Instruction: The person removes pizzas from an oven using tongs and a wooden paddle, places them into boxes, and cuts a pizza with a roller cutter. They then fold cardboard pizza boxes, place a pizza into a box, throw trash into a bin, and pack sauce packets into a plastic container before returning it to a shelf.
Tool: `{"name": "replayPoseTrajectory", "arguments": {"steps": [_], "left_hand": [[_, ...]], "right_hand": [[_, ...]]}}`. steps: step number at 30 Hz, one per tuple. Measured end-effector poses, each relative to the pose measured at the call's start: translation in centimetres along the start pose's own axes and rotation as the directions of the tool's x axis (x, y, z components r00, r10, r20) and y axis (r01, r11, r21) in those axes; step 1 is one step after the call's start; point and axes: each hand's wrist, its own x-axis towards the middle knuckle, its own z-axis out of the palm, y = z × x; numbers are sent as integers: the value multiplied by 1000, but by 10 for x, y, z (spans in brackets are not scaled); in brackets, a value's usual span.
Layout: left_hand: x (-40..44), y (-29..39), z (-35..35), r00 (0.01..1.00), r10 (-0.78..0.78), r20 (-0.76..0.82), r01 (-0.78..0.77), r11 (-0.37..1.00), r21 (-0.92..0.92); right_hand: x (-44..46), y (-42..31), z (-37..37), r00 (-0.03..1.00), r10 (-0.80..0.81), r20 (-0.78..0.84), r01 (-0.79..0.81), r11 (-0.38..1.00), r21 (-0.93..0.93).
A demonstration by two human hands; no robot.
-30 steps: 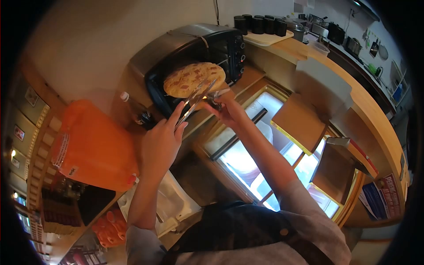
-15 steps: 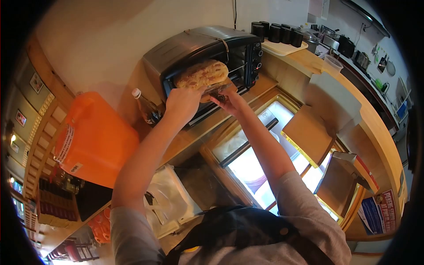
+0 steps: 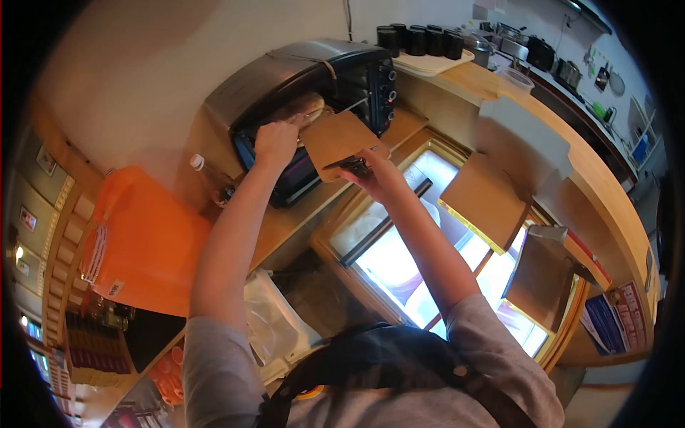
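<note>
A long topped flatbread (image 3: 305, 108) lies partly inside the open toaster oven (image 3: 285, 68), its near end behind my left hand (image 3: 277, 145). That hand is closed at the oven opening, against the bread's near side; the fingertips are hidden, so what they pinch cannot be made out. My right hand (image 3: 372, 175) grips a flat brown piece of cardboard (image 3: 341, 137), tilted in front of the oven. A dark metal tool (image 3: 351, 166) is also in the right hand, under the fingers; its kind is unclear.
A bottle (image 3: 211, 178) and a large orange container (image 3: 146, 242) stand left of the oven. Black cups (image 3: 421, 41) sit on a tray to the right. Open cardboard boxes (image 3: 489, 196) rest above a lit glass-topped case (image 3: 389, 250).
The flatbread has gone from lying on the board outside to deeper in the oven. My right hand has drawn the cardboard back, clear of the bread. The view has shifted slightly.
</note>
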Motion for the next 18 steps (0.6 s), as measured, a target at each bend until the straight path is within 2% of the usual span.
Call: {"name": "replayPoseTrajectory", "arguments": {"steps": [1, 2, 5, 7, 8, 11, 12, 14, 15, 17, 18], "left_hand": [[2, 4, 2, 1000, -6, -10, 6, 1000, -18], [4, 8, -2, 995, -60, 75, 64, 997, -44], [3, 13, -8, 981, -162, 111, 184, 953, -239], [-3, 23, -20, 965, -222, 141, 260, 876, -407], [-8, 39, -27, 969, -211, 128, 247, 854, -457], [-22, 110, -31, 978, -120, 171, 204, 725, -658], [-29, 143, -57, 949, -85, 302, 277, 683, -676], [-29, 215, -41, 951, 78, 299, 188, 624, -759], [-34, 248, -42, 968, 149, 200, 91, 536, -840], [-35, 314, -43, 931, 190, 311, 170, 528, -832], [-35, 337, -56, 905, 210, 371, 207, 543, -814]], "right_hand": [[-11, -2, -11, 999, 7, -34, -6, 1000, 5], [-27, -5, -26, 999, -31, 12, 31, 999, -38], [-81, -23, -84, 995, -102, -5, 101, 991, -88], [-116, -40, -136, 962, -128, -242, 124, 992, -30], [-132, -50, -162, 921, -203, -333, 185, 979, -86], [-172, -74, -232, 749, -366, -552, 329, 929, -168], [-181, -78, -245, 673, -443, -592, 375, 894, -243], [-176, -73, -306, 656, -402, -639, 419, 898, -134], [-175, -73, -335, 653, -382, -654, 442, 894, -82], [-177, -64, -346, 663, -330, -672, 422, 906, -28], [-181, -56, -349, 693, -442, -570, 418, 890, -183]]}}
